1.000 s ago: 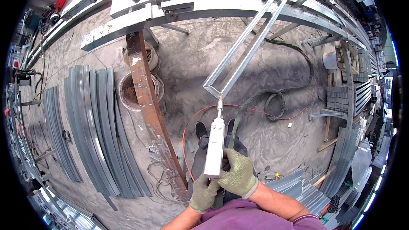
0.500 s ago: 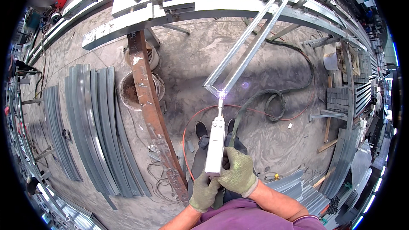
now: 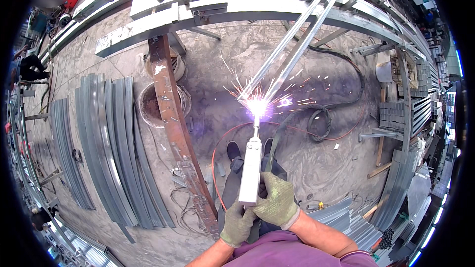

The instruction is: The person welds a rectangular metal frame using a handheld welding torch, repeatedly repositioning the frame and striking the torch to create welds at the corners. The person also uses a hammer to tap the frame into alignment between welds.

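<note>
Both my hands wear greenish work gloves and are closed around the rear of a white, box-shaped handheld welding gun (image 3: 250, 170). My left hand (image 3: 238, 225) wraps its lower end, while my right hand (image 3: 278, 200) grips it from the right side. The gun's narrow nozzle points away from me at the near end of a long metal frame (image 3: 291, 64) made of two parallel bars. A bright white-violet glare with flying sparks (image 3: 258, 107) covers the contact spot, so the joint itself is hidden.
The frame rests across long steel beams (image 3: 277, 10). Left of me are a rusty beam (image 3: 170, 104), buckets (image 3: 148, 106) and grey metal profiles (image 3: 116, 148). A dark hose (image 3: 321, 123) coils on the floor at right. Stacked tubes (image 3: 396, 113) stand at far right.
The small spark at the nozzle has grown into a large bright flare, with sparks spraying outward. My hands, the gun and the frame hold nearly the same positions.
</note>
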`<state>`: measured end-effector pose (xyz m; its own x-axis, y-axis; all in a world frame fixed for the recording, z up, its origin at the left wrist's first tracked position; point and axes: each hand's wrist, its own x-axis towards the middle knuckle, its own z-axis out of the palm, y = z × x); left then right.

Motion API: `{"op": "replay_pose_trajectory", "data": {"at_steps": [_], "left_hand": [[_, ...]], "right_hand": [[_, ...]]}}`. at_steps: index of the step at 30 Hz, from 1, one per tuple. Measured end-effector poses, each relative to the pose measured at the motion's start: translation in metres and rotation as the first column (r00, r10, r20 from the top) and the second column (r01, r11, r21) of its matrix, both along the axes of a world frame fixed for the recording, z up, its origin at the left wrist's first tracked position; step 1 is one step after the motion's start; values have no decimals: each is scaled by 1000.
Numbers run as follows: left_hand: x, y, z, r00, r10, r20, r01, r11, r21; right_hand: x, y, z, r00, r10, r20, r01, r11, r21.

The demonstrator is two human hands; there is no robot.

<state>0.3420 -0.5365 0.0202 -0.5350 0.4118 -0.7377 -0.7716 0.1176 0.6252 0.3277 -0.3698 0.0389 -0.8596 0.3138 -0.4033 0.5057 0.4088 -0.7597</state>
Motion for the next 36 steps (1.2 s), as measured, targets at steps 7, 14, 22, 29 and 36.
{"op": "replay_pose_trajectory", "data": {"at_steps": [7,14,22,29,36], "left_hand": [[8,-1,-4,1000,22,-3,-22,1000,-15],[9,-1,-2,1000,22,-12,-22,1000,3],[9,-2,1,999,26,-29,-24,999,47],[16,-7,-5,1000,6,-24,-4,998,66],[12,-4,3,996,17,92,-23,997,67]], "right_hand": [[1,-1,3,999,33,0,-33,999,40],[6,-2,-2,999,19,-27,-18,1000,24],[8,-2,-2,1000,20,-14,-20,1000,22],[13,-4,-3,1000,14,-21,-14,1000,5],[14,-5,-4,1000,6,-5,-6,1000,13]]}}
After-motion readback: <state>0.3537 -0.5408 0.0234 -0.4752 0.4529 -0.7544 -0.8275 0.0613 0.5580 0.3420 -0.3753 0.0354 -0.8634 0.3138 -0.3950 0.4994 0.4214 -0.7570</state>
